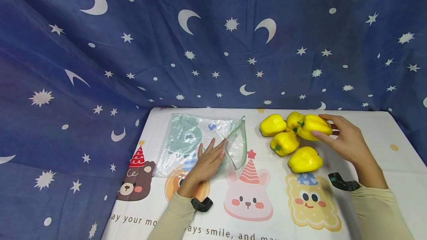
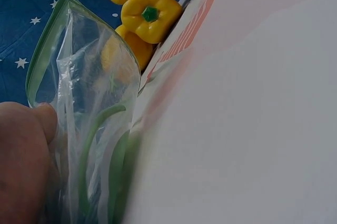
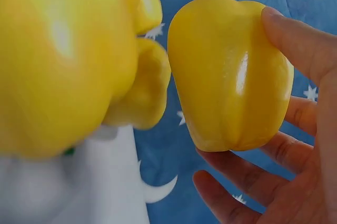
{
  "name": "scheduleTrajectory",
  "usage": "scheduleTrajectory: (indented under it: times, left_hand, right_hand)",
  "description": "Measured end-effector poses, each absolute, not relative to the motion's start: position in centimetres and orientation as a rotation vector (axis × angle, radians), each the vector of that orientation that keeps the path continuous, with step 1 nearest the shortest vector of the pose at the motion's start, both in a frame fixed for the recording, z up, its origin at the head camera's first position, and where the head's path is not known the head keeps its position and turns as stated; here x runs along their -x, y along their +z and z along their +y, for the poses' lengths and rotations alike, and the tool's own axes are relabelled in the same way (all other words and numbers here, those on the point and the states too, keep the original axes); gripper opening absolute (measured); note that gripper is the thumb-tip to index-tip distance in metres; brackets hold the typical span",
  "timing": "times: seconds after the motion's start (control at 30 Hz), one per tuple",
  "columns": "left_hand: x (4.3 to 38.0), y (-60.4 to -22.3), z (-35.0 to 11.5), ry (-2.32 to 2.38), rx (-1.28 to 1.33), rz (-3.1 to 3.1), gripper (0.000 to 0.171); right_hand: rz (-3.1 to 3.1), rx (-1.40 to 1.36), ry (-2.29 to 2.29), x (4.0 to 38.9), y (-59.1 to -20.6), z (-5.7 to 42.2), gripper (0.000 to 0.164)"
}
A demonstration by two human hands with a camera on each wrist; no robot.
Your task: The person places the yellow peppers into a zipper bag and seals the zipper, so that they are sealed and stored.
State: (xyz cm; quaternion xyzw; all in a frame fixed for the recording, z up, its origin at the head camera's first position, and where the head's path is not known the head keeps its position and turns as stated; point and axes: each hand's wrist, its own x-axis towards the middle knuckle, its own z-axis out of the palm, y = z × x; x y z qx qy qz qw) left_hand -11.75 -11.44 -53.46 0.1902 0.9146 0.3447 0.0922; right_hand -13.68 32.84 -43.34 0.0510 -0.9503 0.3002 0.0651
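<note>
A clear zip bag (image 1: pixel 186 140) with a green print lies flat on the table, its green-edged mouth (image 1: pixel 246 140) gaping to the right. My left hand (image 1: pixel 207 163) rests on the bag just left of that mouth, fingers spread and straight. In the left wrist view its thumb lies along the bag's plastic (image 2: pixel 95 71). My right hand (image 1: pixel 350 144) grips a yellow bell pepper (image 1: pixel 314 127) between thumb and fingers, at the right of a cluster of peppers. The right wrist view shows this pepper (image 3: pixel 231 76) with the thumb on its upper right and fingers beneath.
Several more yellow bell peppers sit close together right of the bag, among them one at the left (image 1: pixel 272 125) and one nearest me (image 1: pixel 305 159). The white tablecloth (image 1: pixel 367 121) carries cartoon animals and lettering. A blue star-and-moon curtain (image 1: pixel 213 47) hangs behind and at the left.
</note>
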Motion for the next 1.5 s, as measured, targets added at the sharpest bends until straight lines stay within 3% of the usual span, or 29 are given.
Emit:
scheduleTrajectory:
  times: [0.83,1.5]
  left_hand:
    - [11.8,-53.3,-11.5,1.035,-0.563,2.695,0.056]
    - [11.8,-53.1,-11.6,1.024,-0.567,2.705,0.054]
  right_hand:
    - [-2.875,-0.258,0.995,15.1,-41.7,24.8,0.072]
    - [-2.812,-0.362,1.051,15.3,-44.3,18.1,0.070]
